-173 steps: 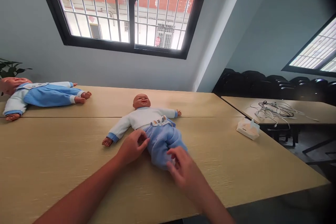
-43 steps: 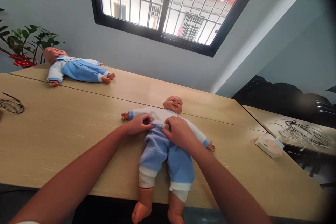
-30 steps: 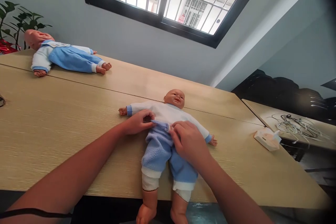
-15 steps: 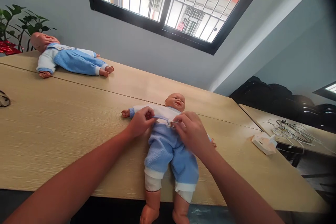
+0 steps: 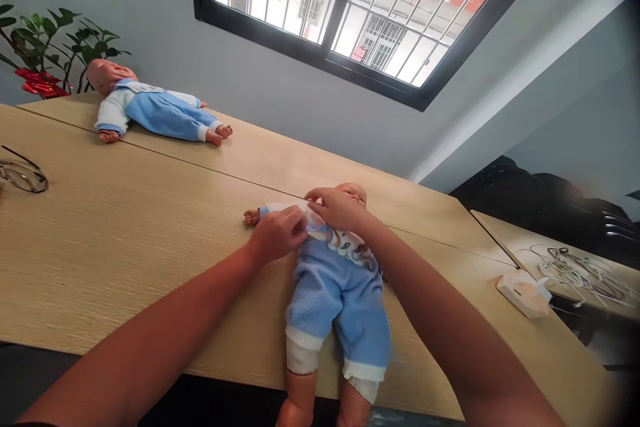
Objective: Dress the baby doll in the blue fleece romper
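A baby doll (image 5: 356, 192) lies on its back, in a white top and blue overalls (image 5: 320, 287), its feet past the table's front edge. The bib (image 5: 353, 245) with its white animal trim is turned up over the chest. My left hand (image 5: 280, 233) is closed at the bib's left corner, with cloth at its fingertips. Over the doll's left-side shoulder, my right hand (image 5: 340, 208) reaches across the neck and hides part of the face. Its fingers are bent together near pale cloth; what they pinch is hidden.
A second doll (image 5: 165, 113) in similar clothes lies at the back left, near a potted plant (image 5: 65, 40). Eyeglasses (image 5: 25, 177) rest at the left. On the right are a white tissue box (image 5: 524, 292) and tangled cables (image 5: 583, 273) on another table.
My right hand has moved from the bib's right side up and left to the shoulder, uncovering the trim. My left hand stays at the bib's left corner. The view has shifted slightly.
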`<state>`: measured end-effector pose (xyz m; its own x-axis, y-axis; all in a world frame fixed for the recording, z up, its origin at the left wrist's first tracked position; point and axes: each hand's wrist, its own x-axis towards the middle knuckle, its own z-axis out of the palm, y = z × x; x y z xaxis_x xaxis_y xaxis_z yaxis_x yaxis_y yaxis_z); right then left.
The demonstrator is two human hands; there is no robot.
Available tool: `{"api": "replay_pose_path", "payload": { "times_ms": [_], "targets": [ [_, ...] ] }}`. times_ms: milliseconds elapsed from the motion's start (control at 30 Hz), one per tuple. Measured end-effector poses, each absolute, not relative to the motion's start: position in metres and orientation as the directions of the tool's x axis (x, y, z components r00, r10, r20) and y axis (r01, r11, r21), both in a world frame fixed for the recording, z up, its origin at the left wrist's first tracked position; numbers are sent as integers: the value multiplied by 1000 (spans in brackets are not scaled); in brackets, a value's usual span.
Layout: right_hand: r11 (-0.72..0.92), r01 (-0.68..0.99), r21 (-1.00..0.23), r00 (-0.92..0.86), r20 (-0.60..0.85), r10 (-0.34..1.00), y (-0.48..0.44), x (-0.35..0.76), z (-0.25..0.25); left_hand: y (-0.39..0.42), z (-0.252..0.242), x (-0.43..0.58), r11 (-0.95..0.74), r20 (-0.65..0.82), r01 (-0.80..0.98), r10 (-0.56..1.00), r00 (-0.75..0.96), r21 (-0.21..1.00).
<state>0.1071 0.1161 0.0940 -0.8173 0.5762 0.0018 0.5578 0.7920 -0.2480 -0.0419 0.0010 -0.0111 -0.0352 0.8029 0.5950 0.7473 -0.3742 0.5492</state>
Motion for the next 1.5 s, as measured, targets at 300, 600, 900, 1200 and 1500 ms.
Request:
{"api": "replay_pose_path", "payload": {
  "times_ms": [300,600,900,1200,1500],
  "targets": [
    [937,271,-220,-958,-159,239,139,47,59,1,-11,-52,-491,685,795,716,134,357],
    [906,376,-193,-871,260,417,139,111,95,-4,-8,-40,-361,700,839,714,-32,407],
    [957,284,-64,-958,-60,280,119,147,122,-6,-15,-38,-407,746,750,645,-168,521],
    [873,256,-415,-966,-132,220,92,135,111,1,-19,-43,-349,662,731,727,-183,586],
    [305,522,-797,-796,-326,510,84,122,116,3,-7,-53,-364,652,812,758,-26,455]
  ]
}}
